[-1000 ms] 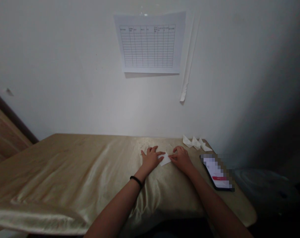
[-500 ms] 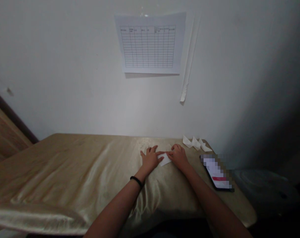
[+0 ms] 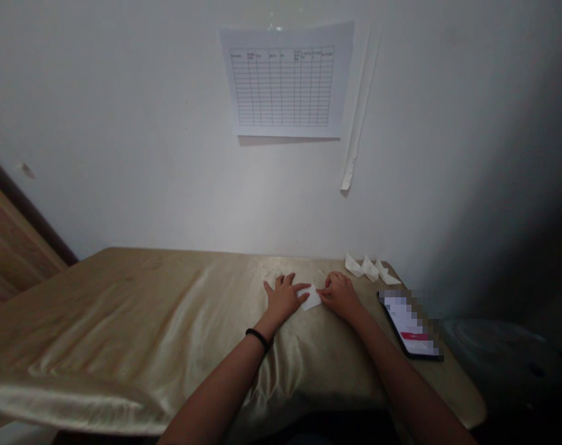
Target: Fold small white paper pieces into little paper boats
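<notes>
A small folded piece of white paper (image 3: pixel 311 299) lies on the gold satin cloth, between my two hands. My left hand (image 3: pixel 284 299), with a black band at the wrist, has its fingers spread; its thumb and index finger rest on the paper's left side. At the right edge of the paper, my right hand (image 3: pixel 340 295) has its fingers curled, with thumb and index finger pinching that edge. Three folded paper boats (image 3: pixel 368 268) stand in a row at the far right of the table.
A phone (image 3: pixel 408 327) with a lit, blurred screen lies right of my right forearm. The table (image 3: pixel 146 309) meets a wall, where a printed sheet (image 3: pixel 285 86) and a hanging strip (image 3: pixel 355 123) are fixed. Wooden furniture (image 3: pixel 16 241) is at the left.
My right hand has slid slightly right along the paper, away from my left fingertips, showing more of the paper. My left hand has stayed in place. The view has shifted a little.
</notes>
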Available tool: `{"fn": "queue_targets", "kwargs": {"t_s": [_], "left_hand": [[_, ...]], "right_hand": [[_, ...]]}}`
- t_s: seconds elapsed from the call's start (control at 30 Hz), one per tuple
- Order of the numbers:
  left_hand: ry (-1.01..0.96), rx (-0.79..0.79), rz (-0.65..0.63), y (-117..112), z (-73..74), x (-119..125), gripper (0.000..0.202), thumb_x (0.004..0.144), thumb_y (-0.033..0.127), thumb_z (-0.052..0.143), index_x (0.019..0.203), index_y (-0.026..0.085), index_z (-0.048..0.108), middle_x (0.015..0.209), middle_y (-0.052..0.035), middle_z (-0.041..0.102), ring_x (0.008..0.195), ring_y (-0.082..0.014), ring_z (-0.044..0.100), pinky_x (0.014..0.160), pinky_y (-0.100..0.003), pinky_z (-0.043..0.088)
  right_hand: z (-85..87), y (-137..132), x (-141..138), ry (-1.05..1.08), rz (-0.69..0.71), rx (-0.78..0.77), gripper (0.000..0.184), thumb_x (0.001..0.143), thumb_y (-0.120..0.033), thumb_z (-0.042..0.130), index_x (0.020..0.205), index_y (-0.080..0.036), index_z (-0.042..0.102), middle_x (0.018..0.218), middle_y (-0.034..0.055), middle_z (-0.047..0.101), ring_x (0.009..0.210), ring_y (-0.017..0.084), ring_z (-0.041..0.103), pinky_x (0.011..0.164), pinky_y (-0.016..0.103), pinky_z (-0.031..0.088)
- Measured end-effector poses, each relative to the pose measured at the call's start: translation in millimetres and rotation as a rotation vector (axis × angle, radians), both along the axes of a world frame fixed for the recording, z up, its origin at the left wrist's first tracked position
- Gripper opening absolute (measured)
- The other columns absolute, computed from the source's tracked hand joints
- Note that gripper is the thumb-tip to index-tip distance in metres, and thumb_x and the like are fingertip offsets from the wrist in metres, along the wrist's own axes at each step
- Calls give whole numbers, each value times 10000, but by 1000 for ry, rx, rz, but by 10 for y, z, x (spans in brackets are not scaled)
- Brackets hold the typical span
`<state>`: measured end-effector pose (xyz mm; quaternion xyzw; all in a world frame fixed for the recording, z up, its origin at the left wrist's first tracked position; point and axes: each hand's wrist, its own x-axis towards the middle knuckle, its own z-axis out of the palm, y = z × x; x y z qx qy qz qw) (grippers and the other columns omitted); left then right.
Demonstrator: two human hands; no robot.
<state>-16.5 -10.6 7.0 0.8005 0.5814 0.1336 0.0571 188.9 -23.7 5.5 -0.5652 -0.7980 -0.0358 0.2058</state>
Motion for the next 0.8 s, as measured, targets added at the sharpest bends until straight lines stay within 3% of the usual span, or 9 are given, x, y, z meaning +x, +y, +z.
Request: {"fn": "queue_targets", "kwargs": {"t_s": [0.47, 0.63, 0.8], "left_hand": [[-17, 12, 17, -25, -5, 14, 357, 929, 586, 549, 1279, 557, 614, 1551, 3, 449, 1441, -393, 309, 1071, -829, 93], [-21, 5, 29, -50, 26, 29, 361, 925, 554, 567, 1279, 519, 629, 1561, 17, 435, 1437, -383, 309, 1094, -810, 88], [-18, 46, 26, -73, 38, 43, 351, 907, 523, 590, 1221, 391, 672, 1566, 8, 425, 1401, -368, 353, 1110, -797, 115]], "right_hand": [[62, -297, 87, 71, 55, 89, 141, 792, -227, 697, 663, -224, 753, 856, 60, 597, 938, 224, 505, 943, 385, 375], [41, -306, 38, 77, 40, 142, 101, 802, -219, 694, 725, -215, 760, 897, 66, 611, 971, 226, 511, 973, 396, 369], [-25, -260, 43, 102, 21, 130, 105, 832, -262, 712, 901, -260, 791, 992, 73, 618, 1047, 243, 502, 983, 398, 361]]}}
